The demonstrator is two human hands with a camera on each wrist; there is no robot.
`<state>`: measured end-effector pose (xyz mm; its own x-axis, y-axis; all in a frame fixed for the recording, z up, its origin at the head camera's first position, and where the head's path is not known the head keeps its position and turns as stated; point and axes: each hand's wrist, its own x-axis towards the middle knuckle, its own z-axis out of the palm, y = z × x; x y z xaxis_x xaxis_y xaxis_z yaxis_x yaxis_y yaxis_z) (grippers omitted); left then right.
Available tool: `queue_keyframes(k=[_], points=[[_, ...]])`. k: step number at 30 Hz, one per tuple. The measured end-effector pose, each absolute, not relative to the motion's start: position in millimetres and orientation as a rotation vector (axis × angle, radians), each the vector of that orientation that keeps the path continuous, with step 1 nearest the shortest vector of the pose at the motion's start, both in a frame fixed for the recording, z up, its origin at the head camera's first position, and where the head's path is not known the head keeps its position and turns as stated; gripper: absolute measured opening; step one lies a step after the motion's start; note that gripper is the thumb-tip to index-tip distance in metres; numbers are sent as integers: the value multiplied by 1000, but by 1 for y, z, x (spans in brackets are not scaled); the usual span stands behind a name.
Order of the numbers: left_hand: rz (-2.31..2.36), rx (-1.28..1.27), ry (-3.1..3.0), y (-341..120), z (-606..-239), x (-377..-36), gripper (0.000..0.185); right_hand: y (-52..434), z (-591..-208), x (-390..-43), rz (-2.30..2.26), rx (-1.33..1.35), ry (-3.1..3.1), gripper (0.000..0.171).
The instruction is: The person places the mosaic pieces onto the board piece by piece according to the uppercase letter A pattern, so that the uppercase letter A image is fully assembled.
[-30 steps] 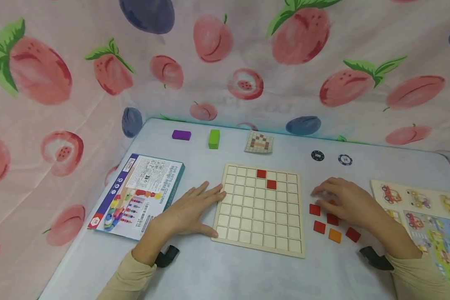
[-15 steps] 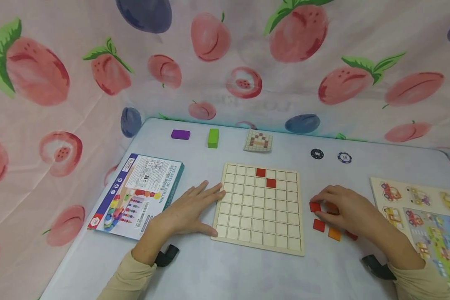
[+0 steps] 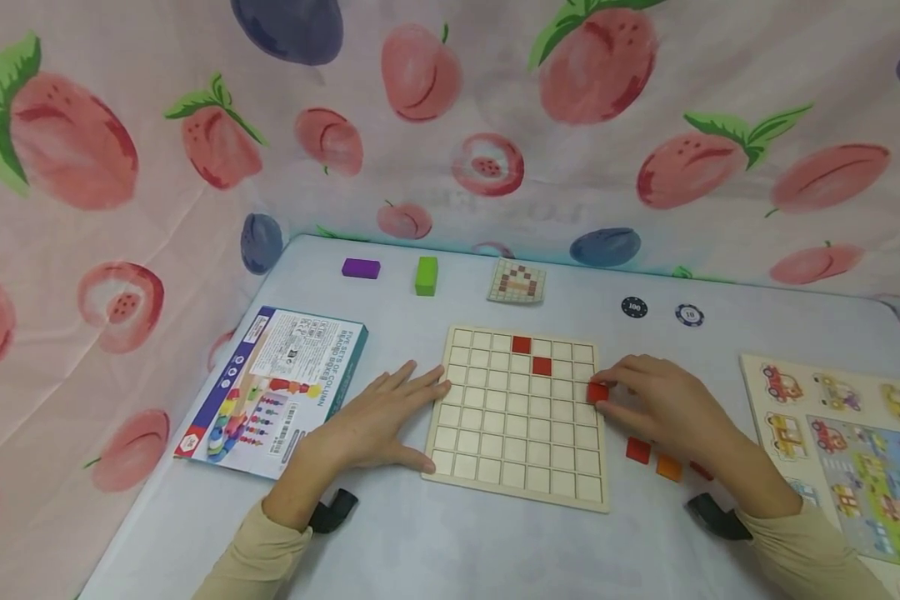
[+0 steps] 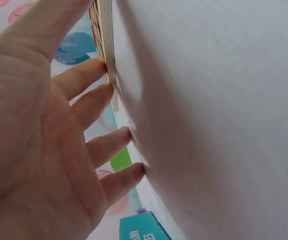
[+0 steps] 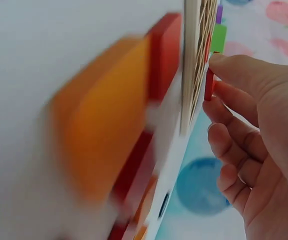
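A pale wooden grid board lies on the white table, with two red tiles in its upper cells. My left hand is spread flat at the board's left edge; thumb and fingertips touch the edge, as the left wrist view also shows. Between thumb and fingers my right hand pinches a red square tile over the board's right edge. In the right wrist view that tile is held on edge, off the table. Below the right hand lie another red tile and an orange tile; the hand partly hides others.
Left of the board lies a boxed toy set. Behind are a purple block, a green block, a pattern card and two round chips. A picture puzzle board lies at right.
My right hand has taken hold of a red tile from the loose group and carried it left to the board's right edge. The left hand has stayed in place.
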<state>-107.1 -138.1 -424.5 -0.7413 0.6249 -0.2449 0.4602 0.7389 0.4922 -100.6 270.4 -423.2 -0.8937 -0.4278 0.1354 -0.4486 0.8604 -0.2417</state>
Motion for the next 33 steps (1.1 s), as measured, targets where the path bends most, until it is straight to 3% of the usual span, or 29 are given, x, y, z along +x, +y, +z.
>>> queue_keyframes(k=[9, 17, 24, 33], points=[[594, 837, 2537, -138, -424, -108, 107, 237, -426, -120, 411, 818, -2940, 17], [590, 818, 2538, -138, -423, -108, 107, 235, -424, -118, 466, 834, -2995, 15], [596, 814, 2519, -138, -423, -108, 107, 252, -427, -105, 503, 790, -2999, 18], [602, 813, 2517, -139, -424, -108, 107, 309, -420, -77, 509, 442, -3072, 28]])
